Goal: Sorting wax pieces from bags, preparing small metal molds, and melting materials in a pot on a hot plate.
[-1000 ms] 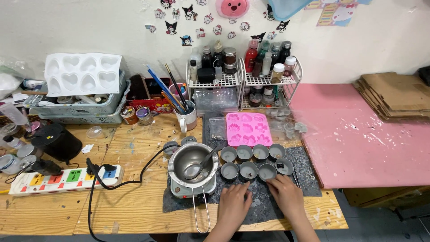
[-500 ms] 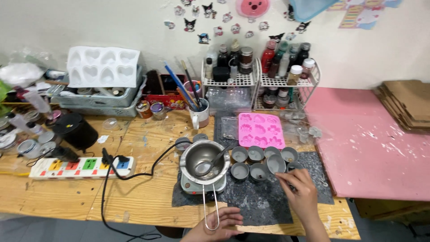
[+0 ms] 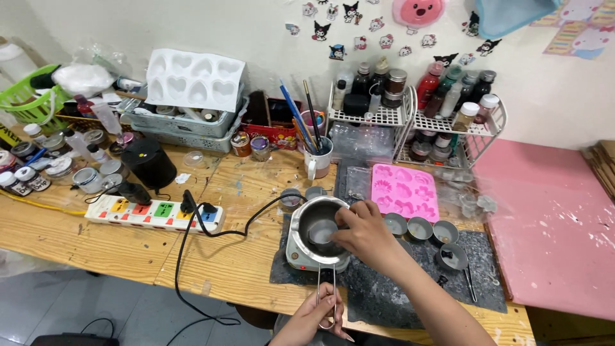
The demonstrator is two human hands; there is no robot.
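Melting pot [image 3: 318,225] (small, metal) sits on a little electric warmer [image 3: 306,257] atop the dark mat [image 3: 384,291]. Left hand [image 3: 314,318] pinches its wire handle [image 3: 325,288]; right hand [image 3: 365,232] curls over the rim, its grasp hidden.

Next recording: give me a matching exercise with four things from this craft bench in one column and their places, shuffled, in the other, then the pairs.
Things:
1. pink mould
2. metal pot
3. power strip
4. white heart mould

Places:
A. on the small heater, under the right hand
B. atop the grey trays by the wall
C. on the bare wood, left of the pot
D. below the wire racks

Pairs: 1-D, 2-A, 3-C, 4-B
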